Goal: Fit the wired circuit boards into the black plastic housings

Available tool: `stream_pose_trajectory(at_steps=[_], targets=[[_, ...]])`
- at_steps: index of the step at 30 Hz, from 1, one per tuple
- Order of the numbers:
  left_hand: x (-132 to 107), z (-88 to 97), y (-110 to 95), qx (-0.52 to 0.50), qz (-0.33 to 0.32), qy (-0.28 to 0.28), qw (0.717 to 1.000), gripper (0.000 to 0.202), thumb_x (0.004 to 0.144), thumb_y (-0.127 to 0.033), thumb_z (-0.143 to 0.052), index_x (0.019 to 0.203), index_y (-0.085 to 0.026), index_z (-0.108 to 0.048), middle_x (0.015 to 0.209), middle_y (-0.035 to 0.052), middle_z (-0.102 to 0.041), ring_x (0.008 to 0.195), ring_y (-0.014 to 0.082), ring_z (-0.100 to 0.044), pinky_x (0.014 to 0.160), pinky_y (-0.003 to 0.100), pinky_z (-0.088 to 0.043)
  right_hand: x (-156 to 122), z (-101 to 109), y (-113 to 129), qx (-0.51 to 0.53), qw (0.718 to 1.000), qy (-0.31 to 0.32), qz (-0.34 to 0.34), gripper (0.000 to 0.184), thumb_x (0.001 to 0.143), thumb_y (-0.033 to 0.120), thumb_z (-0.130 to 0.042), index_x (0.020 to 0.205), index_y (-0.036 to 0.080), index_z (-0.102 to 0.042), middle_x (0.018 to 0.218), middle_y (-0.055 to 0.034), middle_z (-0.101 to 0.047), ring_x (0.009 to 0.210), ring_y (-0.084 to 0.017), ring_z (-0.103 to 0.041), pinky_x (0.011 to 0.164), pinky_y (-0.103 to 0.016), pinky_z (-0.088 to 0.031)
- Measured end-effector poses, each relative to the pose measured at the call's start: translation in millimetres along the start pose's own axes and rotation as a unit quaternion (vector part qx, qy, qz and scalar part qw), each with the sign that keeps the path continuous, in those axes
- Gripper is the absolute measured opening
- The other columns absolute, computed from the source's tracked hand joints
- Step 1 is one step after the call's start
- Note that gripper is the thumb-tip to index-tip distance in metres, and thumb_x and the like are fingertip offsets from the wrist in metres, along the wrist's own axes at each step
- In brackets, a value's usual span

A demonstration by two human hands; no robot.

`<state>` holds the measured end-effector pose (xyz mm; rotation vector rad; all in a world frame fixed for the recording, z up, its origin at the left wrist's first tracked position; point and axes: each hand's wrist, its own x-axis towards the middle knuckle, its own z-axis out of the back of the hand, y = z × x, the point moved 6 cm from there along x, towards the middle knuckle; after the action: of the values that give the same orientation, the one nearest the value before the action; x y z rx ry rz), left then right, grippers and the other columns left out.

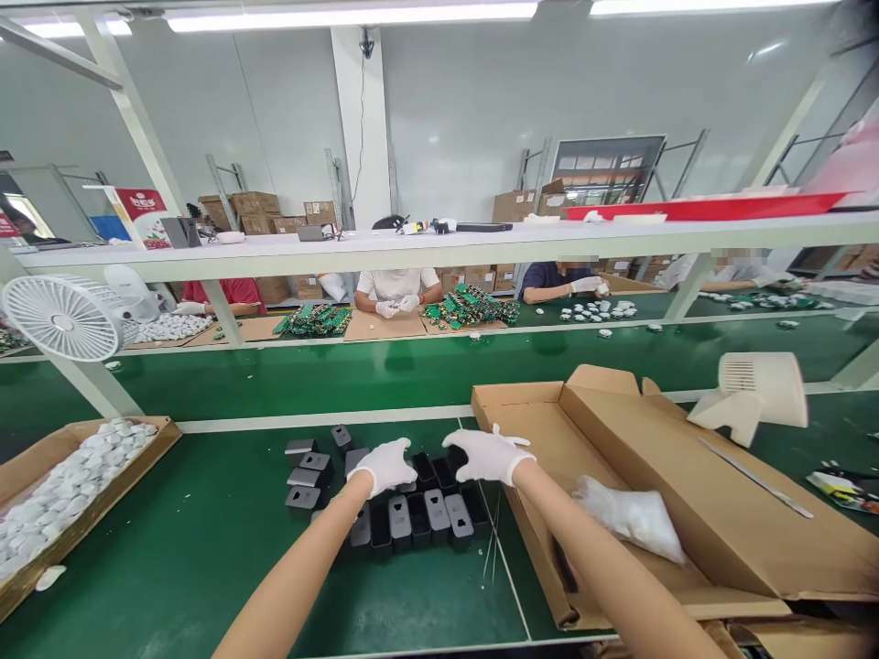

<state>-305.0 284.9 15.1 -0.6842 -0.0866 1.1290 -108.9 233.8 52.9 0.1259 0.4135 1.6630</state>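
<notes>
My left hand (385, 465), in a white glove, hovers over the left part of a cluster of small dark plastic casings. Its fingers are curved and apart from the thumb, with nothing visible between them. My right hand (486, 455), also gloved, curls its fingers and thumb round a black casing (455, 456) at the right end of the back row. Between the hands stand open-topped black casings (424, 470). In front is a row of casings, some with grey faces up (399, 518), others showing dark hollows (418, 516). More grey casings (303, 497) lie loosely at left.
An open cardboard box (528, 403) with a clear plastic bag (632, 517) stands at right. A carton of white parts (75, 480) is at left. Two fans (65, 316) (759, 394) flank the bench. Thin rods (493, 540) lie near the front. Co-workers sit opposite behind circuit boards (473, 307).
</notes>
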Motion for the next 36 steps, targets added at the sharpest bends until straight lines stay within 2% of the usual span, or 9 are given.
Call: stream_pose_trajectory(at_steps=[4, 7, 9, 13, 19, 23, 26, 32, 36], targets=[[3.7, -10.1, 1.7, 0.004, 0.011, 0.032, 0.999, 0.047, 0.086, -0.045, -0.057, 0.122, -0.015, -0.054, 0.098, 0.0073, -0.065, 0.073, 0.012, -0.062, 0.073, 0.032, -0.053, 0.2, -10.5, 2.6, 0.05, 0.998, 0.031, 0.004, 0.051, 0.077, 0.063, -0.047, 0.119, 0.037, -0.057, 0.121, 0.0024, -0.058, 0.12, -0.018, -0.054, 0.118, -0.048, -0.027], [4.9, -9.2, 3.2, 0.008, 0.013, 0.035, 0.999, 0.037, 0.087, -0.044, -0.055, 0.106, -0.013, -0.061, 0.094, 0.0055, -0.065, 0.074, 0.0119, -0.062, 0.073, 0.031, -0.053, 0.4, -2.5, 8.6, 0.087, 0.996, -0.012, -0.009, 0.059, 0.083, 0.062, -0.035, 0.131, 0.031, -0.048, 0.128, -0.003, -0.053, 0.126, -0.022, -0.049, 0.117, -0.053, -0.025], [5.7, -2.9, 5.1, 0.009, 0.016, 0.02, 1.0, 0.032, 0.086, -0.04, -0.058, 0.102, -0.013, -0.062, 0.094, 0.0054, -0.065, 0.079, 0.013, -0.061, 0.076, 0.033, -0.052, 1.3, -0.4, 16.5, 0.115, 0.993, -0.031, -0.003, 0.057, 0.084, 0.056, -0.036, 0.134, 0.03, -0.045, 0.129, -0.0039, -0.051, 0.124, -0.019, -0.05, 0.115, -0.047, -0.032], [4.1, 17.9, 12.4, -0.016, 0.009, -0.033, 0.999, 0.03, 0.085, -0.036, -0.06, 0.105, -0.014, -0.06, 0.103, 0.0071, -0.062, 0.089, 0.0151, -0.06, 0.084, 0.036, -0.05, 8.4, -9.9, 33.7, 0.165, 0.985, -0.044, 0.034, 0.05, 0.082, 0.046, -0.045, 0.129, 0.029, -0.05, 0.129, -0.0016, -0.052, 0.117, -0.011, -0.054, 0.111, -0.031, -0.042], [-2.3, 42.4, 21.1, -0.153, -0.028, -0.06, 0.986, 0.036, 0.091, -0.035, -0.049, 0.119, -0.012, -0.053, 0.102, 0.0079, -0.062, 0.084, 0.0142, -0.061, 0.077, 0.032, -0.051, 18.9, -24.5, 50.6, 0.206, 0.974, -0.056, 0.081, 0.067, 0.072, 0.049, -0.061, 0.134, 0.03, -0.045, 0.138, -0.0009, -0.043, 0.13, -0.015, -0.045, 0.118, -0.037, -0.035], [-2.0, 41.1, 11.3, -0.247, -0.092, -0.036, 0.964, 0.04, 0.09, -0.026, -0.04, 0.126, -0.013, -0.047, 0.119, 0.0112, -0.059, 0.097, 0.0153, -0.062, 0.08, 0.03, -0.052, 26.0, -22.9, 67.8, 0.232, 0.964, -0.07, 0.11, 0.066, 0.076, 0.045, -0.058, 0.137, 0.028, -0.04, 0.134, -0.0013, -0.048, 0.121, -0.008, -0.052, 0.112, -0.026, -0.043], [-2.9, 33.7, 6.7, -0.271, -0.12, -0.018, 0.955, 0.045, 0.085, -0.023, -0.038, 0.128, -0.012, -0.046, 0.119, 0.012, -0.061, 0.097, 0.0158, -0.063, 0.082, 0.031, -0.053, 30.5, -20.1, 77.0, 0.221, 0.965, -0.093, 0.107, 0.047, 0.081, 0.041, -0.051, 0.124, 0.023, -0.053, 0.128, -0.0019, -0.051, 0.113, -0.006, -0.055, 0.105, -0.023, -0.045], [-11.6, 41.4, 23.6, -0.227, -0.096, -0.078, 0.966, 0.053, 0.086, -0.032, -0.046, 0.135, -0.014, -0.04, 0.14, 0.0138, -0.045, 0.122, 0.0192, -0.049, 0.099, 0.033, -0.044, 26.8, -29.8, 79.6, 0.125, 0.984, -0.063, 0.111, 0.028, 0.079, 0.037, -0.053, 0.093, 0.02, -0.069, 0.144, 0.004, -0.034, 0.134, -0.019, -0.036, 0.118, -0.038, -0.031], [-13.4, 31.4, 27.8, -0.165, -0.069, -0.064, 0.982, 0.048, 0.088, -0.033, -0.048, 0.131, -0.012, -0.044, 0.118, 0.013, -0.061, 0.103, 0.0176, -0.06, 0.096, 0.037, -0.045, 24.5, -38.4, 78.2, 0.073, 0.988, -0.008, 0.133, 0.034, 0.079, 0.047, -0.052, 0.084, 0.019, -0.071, 0.133, 0.002, -0.048, 0.13, -0.018, -0.041, 0.115, -0.034, -0.033]])
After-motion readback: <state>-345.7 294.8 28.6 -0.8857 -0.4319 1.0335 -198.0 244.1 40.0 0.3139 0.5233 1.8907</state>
